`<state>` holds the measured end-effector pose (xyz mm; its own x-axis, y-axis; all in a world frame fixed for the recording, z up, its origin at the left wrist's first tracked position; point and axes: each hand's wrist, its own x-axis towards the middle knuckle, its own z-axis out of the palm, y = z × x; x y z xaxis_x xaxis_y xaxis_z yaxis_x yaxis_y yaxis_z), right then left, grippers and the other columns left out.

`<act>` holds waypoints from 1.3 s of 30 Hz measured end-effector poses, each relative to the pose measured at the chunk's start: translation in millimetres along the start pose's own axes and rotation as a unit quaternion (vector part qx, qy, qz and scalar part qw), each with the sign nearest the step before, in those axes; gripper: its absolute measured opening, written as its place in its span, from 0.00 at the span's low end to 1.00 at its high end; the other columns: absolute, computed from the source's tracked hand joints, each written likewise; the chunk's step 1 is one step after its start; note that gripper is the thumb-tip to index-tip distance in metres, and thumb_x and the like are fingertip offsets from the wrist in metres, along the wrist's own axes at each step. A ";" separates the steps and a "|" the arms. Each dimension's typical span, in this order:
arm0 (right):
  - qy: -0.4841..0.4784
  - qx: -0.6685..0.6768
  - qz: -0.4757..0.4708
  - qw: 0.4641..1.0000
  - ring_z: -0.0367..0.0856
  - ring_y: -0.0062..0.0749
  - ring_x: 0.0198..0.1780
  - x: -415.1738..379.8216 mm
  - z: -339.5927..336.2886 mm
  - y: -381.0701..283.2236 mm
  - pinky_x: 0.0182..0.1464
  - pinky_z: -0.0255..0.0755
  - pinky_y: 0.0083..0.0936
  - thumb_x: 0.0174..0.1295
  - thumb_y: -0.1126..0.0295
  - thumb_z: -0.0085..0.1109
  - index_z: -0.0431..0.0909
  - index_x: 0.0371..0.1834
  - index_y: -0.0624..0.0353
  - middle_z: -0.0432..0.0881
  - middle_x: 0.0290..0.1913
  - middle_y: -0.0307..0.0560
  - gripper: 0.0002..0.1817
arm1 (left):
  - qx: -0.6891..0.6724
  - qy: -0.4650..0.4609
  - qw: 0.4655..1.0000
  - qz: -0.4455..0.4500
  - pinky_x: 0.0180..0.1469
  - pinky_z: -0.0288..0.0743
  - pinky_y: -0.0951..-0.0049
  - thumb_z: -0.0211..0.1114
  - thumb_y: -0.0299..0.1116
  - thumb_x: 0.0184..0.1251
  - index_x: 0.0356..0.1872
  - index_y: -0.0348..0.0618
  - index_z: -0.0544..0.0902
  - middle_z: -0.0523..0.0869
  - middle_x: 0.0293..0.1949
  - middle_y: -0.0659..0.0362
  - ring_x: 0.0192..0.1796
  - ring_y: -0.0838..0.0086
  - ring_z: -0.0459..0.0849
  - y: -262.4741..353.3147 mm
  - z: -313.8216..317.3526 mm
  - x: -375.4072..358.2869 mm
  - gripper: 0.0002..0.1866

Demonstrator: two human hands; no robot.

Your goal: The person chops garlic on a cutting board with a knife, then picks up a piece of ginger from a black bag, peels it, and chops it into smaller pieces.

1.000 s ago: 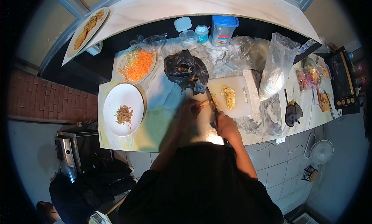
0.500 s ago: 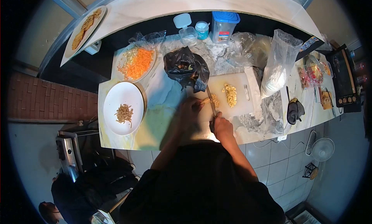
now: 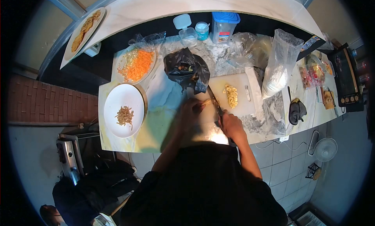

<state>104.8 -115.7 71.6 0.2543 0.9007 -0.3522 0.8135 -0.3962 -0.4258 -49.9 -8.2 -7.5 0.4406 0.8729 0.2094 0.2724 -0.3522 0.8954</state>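
My right hand (image 3: 233, 126) is wrapped round the handle of a knife (image 3: 213, 97). Its blade slants away over the white cutting board (image 3: 244, 110), across cut pale yellow bits. Close to the blade's left side, my left hand (image 3: 191, 108) has its fingers curled on a pale yellow food piece (image 3: 206, 103), whose kind I cannot make out. A pile of chopped pale yellow pieces (image 3: 231, 96) lies right of the blade. Beyond the knife tip, a crumpled black plastic bag (image 3: 201, 75) sits at the board's far left corner, with scraps inside.
At left stand a white plate with brownish strips (image 3: 125, 115) and a plate of shredded carrot (image 3: 140, 65). Behind are a blue-lidded container (image 3: 224, 28) and a small jar (image 3: 202, 30). A bag of white powder (image 3: 275, 77) stands right. Another person (image 3: 84, 192) is at lower left.
My right hand has shifted right and toward my body, drawing the knife back and tilting it more. My left hand stays nearly in place with the food piece.
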 end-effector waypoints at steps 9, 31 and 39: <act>0.014 -0.025 0.000 1.000 0.80 0.62 0.36 -1.1 15.9 -5.3 0.40 0.74 0.49 0.62 0.61 0.51 0.68 0.40 0.67 0.79 0.31 0.66 0.17 | 0.023 -0.015 1.000 -0.001 0.40 0.76 0.68 0.69 0.28 0.53 0.35 0.38 0.81 0.82 0.33 0.53 0.36 0.64 0.83 7.6 -2.1 1.2 0.09; 0.088 -0.042 0.014 0.995 0.83 0.52 0.29 -0.8 49.8 4.3 0.31 0.77 0.41 0.64 0.60 0.48 0.66 0.36 0.61 0.80 0.23 0.57 0.14 | 0.010 -0.026 1.000 0.005 0.41 0.76 0.67 0.69 0.28 0.54 0.35 0.37 0.81 0.82 0.34 0.52 0.36 0.64 0.83 -3.7 -1.1 6.3 0.09; 0.019 -0.036 -0.008 0.999 0.82 0.54 0.37 -0.6 -5.1 -4.5 0.38 0.76 0.43 0.62 0.60 0.51 0.71 0.38 0.65 0.81 0.32 0.62 0.16 | -0.008 -0.034 0.999 0.019 0.39 0.75 0.69 0.70 0.26 0.52 0.35 0.36 0.82 0.81 0.33 0.53 0.35 0.64 0.82 -4.6 0.4 7.7 0.10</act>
<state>103.6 -113.6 78.0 0.2592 0.9133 -0.3142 0.8532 -0.3690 -0.3687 -47.5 0.1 -10.2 0.5079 0.8335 0.2175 0.2411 -0.3799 0.8930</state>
